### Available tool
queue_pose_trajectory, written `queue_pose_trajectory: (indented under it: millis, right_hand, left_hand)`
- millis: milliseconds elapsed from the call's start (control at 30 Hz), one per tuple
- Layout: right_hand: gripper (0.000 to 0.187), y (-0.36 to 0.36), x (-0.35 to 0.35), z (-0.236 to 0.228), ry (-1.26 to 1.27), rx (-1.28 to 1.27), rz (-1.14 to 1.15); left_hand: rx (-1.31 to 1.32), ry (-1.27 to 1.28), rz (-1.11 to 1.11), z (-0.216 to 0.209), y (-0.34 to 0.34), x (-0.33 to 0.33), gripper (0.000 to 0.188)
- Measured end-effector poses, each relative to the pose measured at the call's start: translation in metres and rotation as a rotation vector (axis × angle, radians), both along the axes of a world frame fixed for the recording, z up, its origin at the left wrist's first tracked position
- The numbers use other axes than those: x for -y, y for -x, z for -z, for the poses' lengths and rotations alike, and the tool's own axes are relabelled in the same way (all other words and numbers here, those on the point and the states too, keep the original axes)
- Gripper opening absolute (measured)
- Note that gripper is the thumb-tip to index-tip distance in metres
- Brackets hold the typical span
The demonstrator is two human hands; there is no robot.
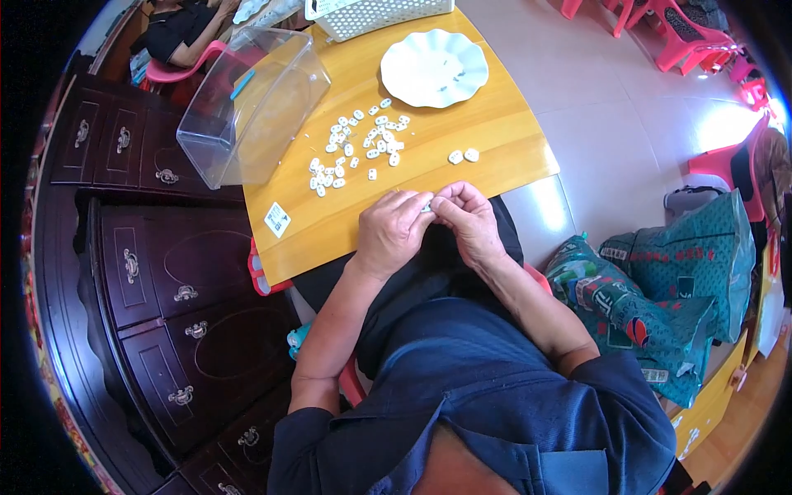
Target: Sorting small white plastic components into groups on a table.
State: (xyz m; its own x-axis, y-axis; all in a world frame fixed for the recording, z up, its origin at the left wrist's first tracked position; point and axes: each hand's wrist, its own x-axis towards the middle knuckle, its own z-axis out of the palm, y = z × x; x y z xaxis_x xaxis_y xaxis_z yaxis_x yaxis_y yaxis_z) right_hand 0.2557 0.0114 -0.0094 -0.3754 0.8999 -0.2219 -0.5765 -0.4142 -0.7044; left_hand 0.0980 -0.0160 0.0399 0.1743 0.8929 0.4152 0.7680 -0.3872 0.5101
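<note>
Above my lap, at the near edge of the wooden table (495, 157), my two hands meet. My left hand (392, 231) and my right hand (469, 221) pinch one small white piece (427, 207) between their fingertips; most of it is hidden by the fingers. Beyond the left hand lie several loose small white oval pieces (348, 150) with dark holes, spread in a loose heap. Two more white pieces (471, 155) rest apart, beyond the right hand. A scalloped white plate (404, 70) at the far side holds a few tiny dark bits.
A clear plastic bin (216, 136) stands at the table's left edge, and a white perforated basket (375, 18) at the far edge. A square label (277, 220) lies near the left corner. Dark wooden drawers (181, 256) flank my left; green bags (652, 280) sit at right. Another person (186, 37) sits far left.
</note>
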Motion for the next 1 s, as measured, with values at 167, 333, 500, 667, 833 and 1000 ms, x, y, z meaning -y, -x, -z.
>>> queue_pose_trajectory:
  millis: [167,333,500,667,833,1000]
  right_hand:
    - [0.007,0.002,-0.001,-0.001,-0.040,0.033,0.021]
    - [0.007,-0.002,-0.006,-0.005,-0.186,0.207,0.017]
    - [0.007,-0.009,-0.014,-0.014,-0.382,0.601,0.021]
    - [0.012,-0.016,-0.029,-0.036,-0.575,1.041,0.085]
    - [0.014,-0.022,-0.046,-0.026,-0.707,1.147,0.125]
    - [0.014,-0.021,-0.055,-0.029,-0.797,1.250,0.117]
  left_hand:
    - [0.081,0.015,-0.024,-0.001,0.000,0.000,0.025]
    - [0.137,0.049,-0.012,-0.011,0.012,-0.001,0.031]
    - [0.095,0.096,-0.283,0.008,0.062,-0.017,0.021]
    - [-0.023,-0.014,-0.336,0.020,0.092,-0.055,0.011]
    - [-0.022,0.021,-0.304,0.027,0.095,-0.088,0.008]
    - [-0.102,0.101,-0.325,0.028,0.089,-0.107,0.010]
